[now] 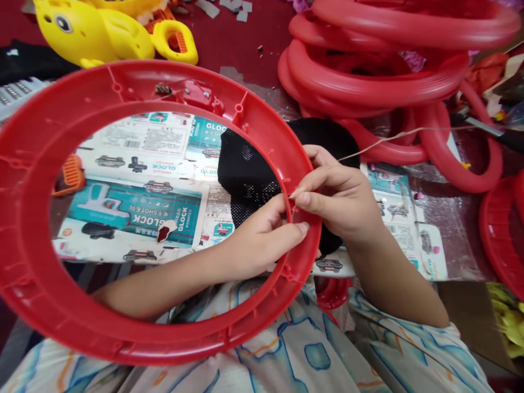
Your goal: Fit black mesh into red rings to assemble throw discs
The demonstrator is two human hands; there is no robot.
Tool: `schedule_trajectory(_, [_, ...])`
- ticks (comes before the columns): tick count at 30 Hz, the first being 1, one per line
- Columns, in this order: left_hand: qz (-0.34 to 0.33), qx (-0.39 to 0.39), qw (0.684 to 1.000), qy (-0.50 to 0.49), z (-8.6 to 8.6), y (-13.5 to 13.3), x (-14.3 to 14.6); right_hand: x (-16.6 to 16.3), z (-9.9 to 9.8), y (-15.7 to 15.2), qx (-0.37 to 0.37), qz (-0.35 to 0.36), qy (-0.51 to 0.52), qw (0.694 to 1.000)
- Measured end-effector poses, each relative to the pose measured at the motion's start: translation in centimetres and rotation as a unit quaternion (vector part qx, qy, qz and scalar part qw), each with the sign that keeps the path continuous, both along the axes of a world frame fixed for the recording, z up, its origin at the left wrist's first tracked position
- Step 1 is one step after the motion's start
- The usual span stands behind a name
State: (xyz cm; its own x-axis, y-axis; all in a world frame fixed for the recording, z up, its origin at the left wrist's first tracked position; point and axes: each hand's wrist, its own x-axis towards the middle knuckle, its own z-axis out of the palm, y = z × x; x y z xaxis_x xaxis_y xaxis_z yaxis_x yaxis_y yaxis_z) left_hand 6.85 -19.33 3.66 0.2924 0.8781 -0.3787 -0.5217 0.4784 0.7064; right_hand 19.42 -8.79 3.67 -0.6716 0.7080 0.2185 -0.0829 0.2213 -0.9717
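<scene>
A large red plastic ring [53,322], its ribbed hollow side facing me, is held up tilted over my lap. My left hand [274,232] grips its right side, thumb on the inner face, with the forearm seen through the opening. At the same spot my right hand [344,199] pinches thumb and forefinger together against the inner rim. A thin tan string [393,136] runs from behind my right hand to the far right. What lies between the fingertips is tiny, apparently the string. Black mesh fabric [245,164] lies behind both hands. A red block with metal pieces [198,94] sits in the ring's upper channel.
Several red rings [376,82] are piled at the back right. A yellow plastic animal-shaped part [123,35] lies at the back left. Printed cardboard [139,142] covers the table before me. An orange part [71,174] shows through the ring; dark-handled scissors or pliers [487,125] lie far right.
</scene>
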Motion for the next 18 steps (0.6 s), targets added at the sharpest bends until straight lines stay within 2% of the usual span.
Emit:
schedule_trajectory(3, [-0.015, 0.019, 0.996, 0.087, 0.5, -0.2, -1.0, -0.1, 0.0, -0.6, 0.035, -0.002, -0.017, 0.999])
schedule_trajectory(5, [-0.014, 0.020, 0.993, 0.111, 0.8, -0.4, -1.4, -0.2, 0.0, -0.8, 0.051, -0.003, -0.022, 0.998])
schedule_trajectory(9, [-0.034, 0.005, 0.998, 0.052, 1.2, -0.6, -1.8, -0.3, 0.0, -0.7, 0.074, -0.004, -0.012, 0.997])
schedule_trajectory(12, [-0.054, -0.012, 0.998, 0.001, 0.7, -0.4, -2.2, -0.3, 0.1, -0.5, 0.076, -0.016, -0.015, 0.997])
schedule_trajectory(18, [-0.020, -0.013, 1.000, 0.010, -0.6, 0.7, -2.2, -0.3, -0.3, -0.3, 0.066, -0.037, -0.049, 0.996])
